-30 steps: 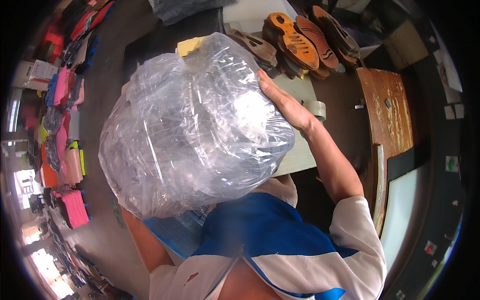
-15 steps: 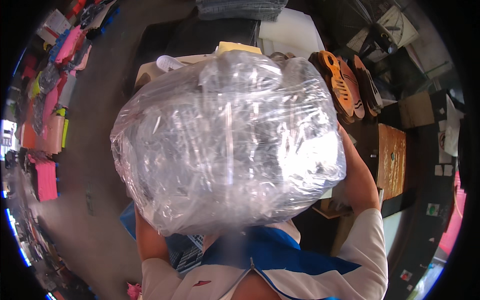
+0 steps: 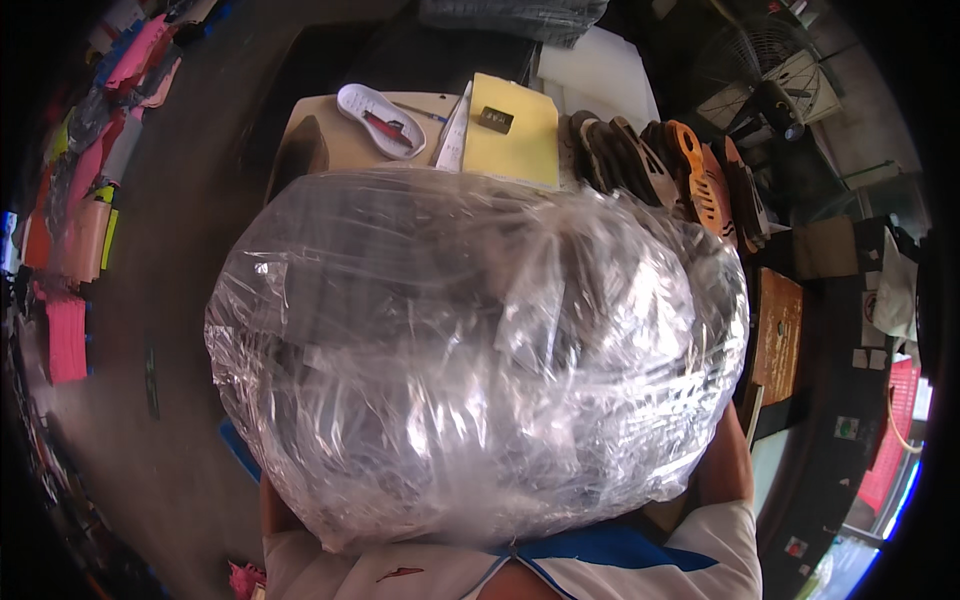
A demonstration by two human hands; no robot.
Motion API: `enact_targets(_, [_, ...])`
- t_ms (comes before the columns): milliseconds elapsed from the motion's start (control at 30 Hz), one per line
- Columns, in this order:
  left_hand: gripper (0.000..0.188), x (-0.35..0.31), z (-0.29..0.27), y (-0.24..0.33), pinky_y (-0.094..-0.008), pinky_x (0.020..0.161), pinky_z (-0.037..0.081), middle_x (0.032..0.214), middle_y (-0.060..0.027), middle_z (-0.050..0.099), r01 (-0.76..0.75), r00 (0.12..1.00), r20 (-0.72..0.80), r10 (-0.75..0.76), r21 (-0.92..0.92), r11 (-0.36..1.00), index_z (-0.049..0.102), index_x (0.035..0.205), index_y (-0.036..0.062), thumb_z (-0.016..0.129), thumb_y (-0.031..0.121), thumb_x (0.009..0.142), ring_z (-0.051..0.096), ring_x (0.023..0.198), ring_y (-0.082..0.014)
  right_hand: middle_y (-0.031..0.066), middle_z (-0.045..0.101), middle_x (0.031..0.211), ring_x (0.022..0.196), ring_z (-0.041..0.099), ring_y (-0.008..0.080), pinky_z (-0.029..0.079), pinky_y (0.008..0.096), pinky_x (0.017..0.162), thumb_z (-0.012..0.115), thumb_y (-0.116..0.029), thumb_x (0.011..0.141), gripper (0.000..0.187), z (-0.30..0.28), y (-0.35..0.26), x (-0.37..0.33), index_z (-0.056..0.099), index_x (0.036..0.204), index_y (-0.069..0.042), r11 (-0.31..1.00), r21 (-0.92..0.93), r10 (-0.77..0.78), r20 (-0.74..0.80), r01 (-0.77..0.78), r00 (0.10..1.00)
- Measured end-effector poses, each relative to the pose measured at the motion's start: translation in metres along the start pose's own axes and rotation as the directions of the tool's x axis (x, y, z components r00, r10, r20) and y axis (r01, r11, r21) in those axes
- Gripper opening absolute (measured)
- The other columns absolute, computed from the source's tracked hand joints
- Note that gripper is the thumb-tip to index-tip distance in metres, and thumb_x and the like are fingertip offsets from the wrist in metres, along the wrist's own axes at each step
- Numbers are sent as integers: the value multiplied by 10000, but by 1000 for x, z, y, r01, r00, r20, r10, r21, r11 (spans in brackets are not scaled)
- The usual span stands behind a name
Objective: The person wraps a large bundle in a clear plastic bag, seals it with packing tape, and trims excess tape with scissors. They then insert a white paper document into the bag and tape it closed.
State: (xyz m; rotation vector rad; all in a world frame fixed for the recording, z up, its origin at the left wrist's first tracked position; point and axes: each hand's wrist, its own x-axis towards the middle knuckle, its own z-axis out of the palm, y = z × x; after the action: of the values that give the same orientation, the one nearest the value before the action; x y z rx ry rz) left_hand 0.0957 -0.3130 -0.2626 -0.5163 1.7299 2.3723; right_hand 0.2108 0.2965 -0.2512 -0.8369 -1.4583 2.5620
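A large, clear, crinkled plastic bag [image 3: 430,390], bulging and shiny, fills the middle of the view in front of my chest. Greyish contents show dimly through it; their kind cannot be made out. My left forearm [image 3: 275,508] reaches up behind its lower left side, and my right forearm [image 3: 727,465] goes behind its lower right side. Both hands are hidden by the bag, so their fingers do not show. Just beyond the bag is a pale tabletop [image 3: 310,110] with a white sole-shaped piece [image 3: 372,115] and a yellow pad [image 3: 530,115] on it.
Several dark and tan sole-shaped pieces stand in a row beside an orange cut-out sole [image 3: 703,180] at the right. A fan [image 3: 765,95] stands farther back. Stacks of pink sheets [image 3: 66,335] line the left, across the grey floor [image 3: 180,400]. A rusty-brown board [image 3: 778,325] is at right.
The bag has come down and nearer my body, turning so another side faces up. More of the tabletop, yellow pad and white sole-shaped piece is now uncovered.
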Motion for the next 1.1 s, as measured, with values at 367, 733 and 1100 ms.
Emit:
enact_targets(367, [612,-4,-16,21,-396,1108,460,1369,-153,634,-76,997,-1,76,-65,995,608,1387,3,526,509,1053,605,1267,-254,176,411,1596,1435,439,311,352,442,1189,420,-628,1046,827,50,-20,23,330,1595,-17,998,-30,-57,121,61,991])
enact_targets(733, [615,-10,-52,33,-398,1109,460,1379,-155,628,-85,996,33,86,-26,996,606,1389,1,534,509,1050,603,1271,-258,171,412,1598,1431,452,307,365,448,1189,397,-623,1054,814,83,-53,-78,325,1599,-22,963,163,-254,288,215,923])
enact_targets(1100, [618,-22,-80,39,-400,1109,459,1390,-158,621,-79,996,31,79,-1,997,603,1391,-1,541,508,1046,600,1275,-261,167,414,1601,1426,465,303,378,455,1190,374,-619,1062,802,75,5,-170,321,1602,-28,936,301,-286,342,184,895])
